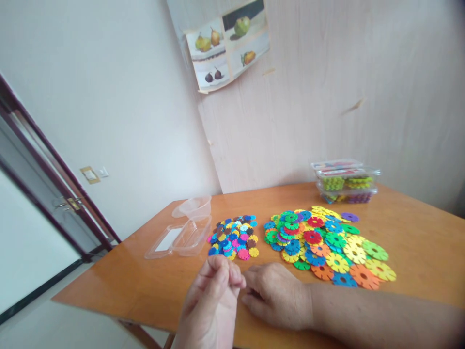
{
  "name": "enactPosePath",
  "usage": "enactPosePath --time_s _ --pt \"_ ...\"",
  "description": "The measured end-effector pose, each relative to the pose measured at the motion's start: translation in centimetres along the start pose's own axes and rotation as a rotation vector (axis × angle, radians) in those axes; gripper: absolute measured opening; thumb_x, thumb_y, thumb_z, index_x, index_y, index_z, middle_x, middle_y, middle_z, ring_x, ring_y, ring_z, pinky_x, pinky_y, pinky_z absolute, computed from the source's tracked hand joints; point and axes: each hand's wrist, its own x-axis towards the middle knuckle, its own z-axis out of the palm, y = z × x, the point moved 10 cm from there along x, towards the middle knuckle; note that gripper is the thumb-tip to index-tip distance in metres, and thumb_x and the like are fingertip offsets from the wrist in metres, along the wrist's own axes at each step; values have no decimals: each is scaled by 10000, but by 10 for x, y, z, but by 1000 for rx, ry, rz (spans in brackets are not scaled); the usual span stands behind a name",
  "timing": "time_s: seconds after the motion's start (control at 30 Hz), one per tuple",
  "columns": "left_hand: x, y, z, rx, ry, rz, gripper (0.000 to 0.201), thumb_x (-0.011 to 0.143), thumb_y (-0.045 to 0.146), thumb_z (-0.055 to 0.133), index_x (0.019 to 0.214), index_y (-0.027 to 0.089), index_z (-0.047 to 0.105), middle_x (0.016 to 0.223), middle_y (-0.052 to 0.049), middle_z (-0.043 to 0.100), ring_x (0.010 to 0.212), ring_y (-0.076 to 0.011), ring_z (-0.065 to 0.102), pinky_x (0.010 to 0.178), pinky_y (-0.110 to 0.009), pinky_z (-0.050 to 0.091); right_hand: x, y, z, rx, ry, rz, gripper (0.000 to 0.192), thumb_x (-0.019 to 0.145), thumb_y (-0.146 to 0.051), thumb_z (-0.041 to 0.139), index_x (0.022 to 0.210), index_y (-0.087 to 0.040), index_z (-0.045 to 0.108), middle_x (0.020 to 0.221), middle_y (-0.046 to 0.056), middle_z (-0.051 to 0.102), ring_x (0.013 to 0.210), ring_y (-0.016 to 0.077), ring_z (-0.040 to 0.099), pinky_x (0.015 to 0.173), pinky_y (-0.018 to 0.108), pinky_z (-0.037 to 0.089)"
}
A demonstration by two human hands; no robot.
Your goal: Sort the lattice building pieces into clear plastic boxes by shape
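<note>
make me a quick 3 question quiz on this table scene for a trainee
1. True or false: the pile of small discs lies nearer the open clear box than the pile of large discs does.
2. Which hand lies flat on the table? A left hand B right hand
3. What stands at the table's far edge by the wall?

Key
1. True
2. B
3. Stacked clear boxes filled with coloured pieces.
</note>
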Motion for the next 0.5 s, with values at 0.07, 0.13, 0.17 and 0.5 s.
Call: enactPosePath --time_s 0.07,0.13,0.17,0.5 --pt "5 -16 -14 -78 92 -47 151 820 321 695 785 190 627 753 -13 527 758 -140 512 742 -298 437 0 0 0 -10 9 -4 123 865 -305 515 835 -215 594 866 8 693 742 135 619 655 226 387" --pt "6 -28 -24 -127 158 -97 130 824 302 691 830 182 641 800 -18 547 798 -142 524 768 -299 439 0 0 -1 -9 14 -12 120 863 -303 516 816 -216 584 865 2 695 733 131 617 646 223 384" --pt "6 -33 -27 -148 184 -119 126 822 295 693 849 181 646 821 -22 557 813 -144 529 774 -300 439 0 0 -1 -4 15 -17 115 862 -298 515 813 -219 582 871 -3 697 736 129 618 644 220 384" --pt "6 -45 -37 -180 262 -167 160 822 324 698 904 195 652 892 -27 573 858 -146 540 787 -299 433 0 -3 -1 12 0 -31 113 864 -280 516 803 -217 587 874 -12 698 746 122 624 653 208 390"
